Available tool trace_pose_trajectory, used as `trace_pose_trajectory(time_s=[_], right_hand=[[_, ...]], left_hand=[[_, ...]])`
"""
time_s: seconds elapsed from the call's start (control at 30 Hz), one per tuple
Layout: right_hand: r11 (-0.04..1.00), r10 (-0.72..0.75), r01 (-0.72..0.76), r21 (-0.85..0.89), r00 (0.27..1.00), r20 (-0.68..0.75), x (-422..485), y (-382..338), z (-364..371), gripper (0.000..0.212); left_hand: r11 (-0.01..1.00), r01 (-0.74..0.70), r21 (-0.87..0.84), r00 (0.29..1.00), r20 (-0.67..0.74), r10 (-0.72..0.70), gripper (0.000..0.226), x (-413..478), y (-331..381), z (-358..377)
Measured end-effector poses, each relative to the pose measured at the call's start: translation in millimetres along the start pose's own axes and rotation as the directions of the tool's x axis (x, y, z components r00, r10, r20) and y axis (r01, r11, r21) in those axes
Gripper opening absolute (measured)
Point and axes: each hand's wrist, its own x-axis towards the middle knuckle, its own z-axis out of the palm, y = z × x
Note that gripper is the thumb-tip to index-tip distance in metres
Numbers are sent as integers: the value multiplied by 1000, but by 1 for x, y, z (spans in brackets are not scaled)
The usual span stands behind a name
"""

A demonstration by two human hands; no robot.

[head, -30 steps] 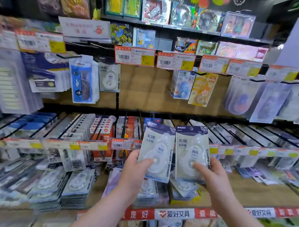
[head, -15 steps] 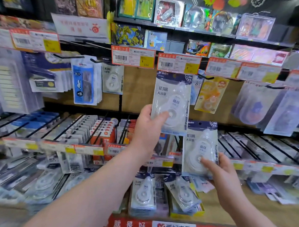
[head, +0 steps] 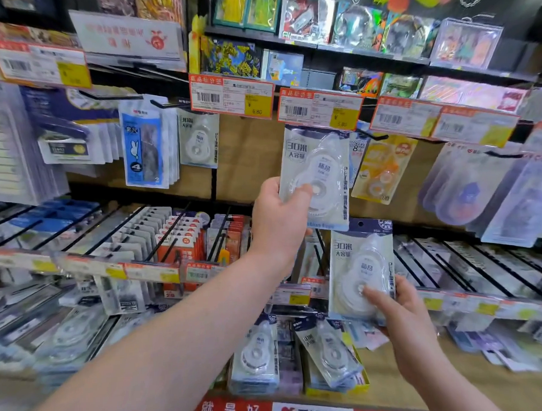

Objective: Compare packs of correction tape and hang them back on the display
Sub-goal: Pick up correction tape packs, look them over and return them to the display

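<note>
Upper pack [head: 318, 159] upright, lower pack [head: 366, 263] upright, headers topmost

hands [head: 278, 220] [head: 407, 326]: 2 | correction tape packs [head: 316, 160] [head: 364, 263] held: 2 | packs per hand: 1

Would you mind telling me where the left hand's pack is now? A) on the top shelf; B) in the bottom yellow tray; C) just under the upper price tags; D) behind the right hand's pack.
C: the left hand holds the upper pack with its top edge just below a price tag, above the lower pack in the right hand.
</note>
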Motion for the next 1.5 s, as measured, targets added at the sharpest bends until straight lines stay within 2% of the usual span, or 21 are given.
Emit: trace_pose_trajectory(time_s=[0.17,0.3,0.4,0.53,0.6,0.73,0.8,0.87,0.93,1.0,1.07,1.1,1.13,1.33,1.5], right_hand=[[1000,11,-11,-11,1000,9,1,1,0,24],[1000,14,-14,-5,1000,4,1,2,1,27],[1000,14,-14,5,1000,10,1,1,2,28],[1000,13,-13,15,1000,3,3,1,0,40],[1000,-1,0,9,1000,3,2,-2,-2,32],[999,-40,40,-15,999,25,1,-9,-2,30],[996,-77,79,-49,996,39,0,-16,0,37],[990,-120,125,-71,991,63,-1,-24,4,39],[983,-159,166,-76,982,98,-2,-32,9,38],[976,-188,201,-85,973,137,-2,-42,15,32],[970,-220,234,-68,961,168,-1,-52,21,26],[968,-228,242,-63,957,179,0,-58,25,26],[967,-235,250,-59,953,190,1,-63,29,27],[956,-275,291,-41,935,223,12,-87,50,40],[954,-294,301,2,931,219,17,-97,60,34]], left_hand=[[999,31,-25,999,-27,-31,4,-5,0,-2],[999,44,23,999,-14,-44,4,2,0,-1],[994,59,94,998,-5,-59,9,17,-3,-1],[979,80,188,997,-12,-79,9,43,-14,-4],[967,76,243,997,-16,-75,10,54,-20,-5],[912,180,369,980,16,-200,15,67,-27,-7],[833,152,532,975,56,-213,21,68,-36,-16],[684,65,727,976,96,-195,30,65,-47,-30],[496,-29,868,972,141,-189,42,61,-57,-49],[239,-163,957,964,206,-168,47,55,-64,-72],[-4,-273,962,951,270,-153,51,49,-70,-98],[-66,-287,956,949,274,-156,54,47,-71,-110],[-88,-284,955,949,267,-165,57,46,-73,-120],[-59,-390,919,904,370,-214,53,40,-79,-136],[-53,-416,908,898,401,-181,57,40,-84,-137]])
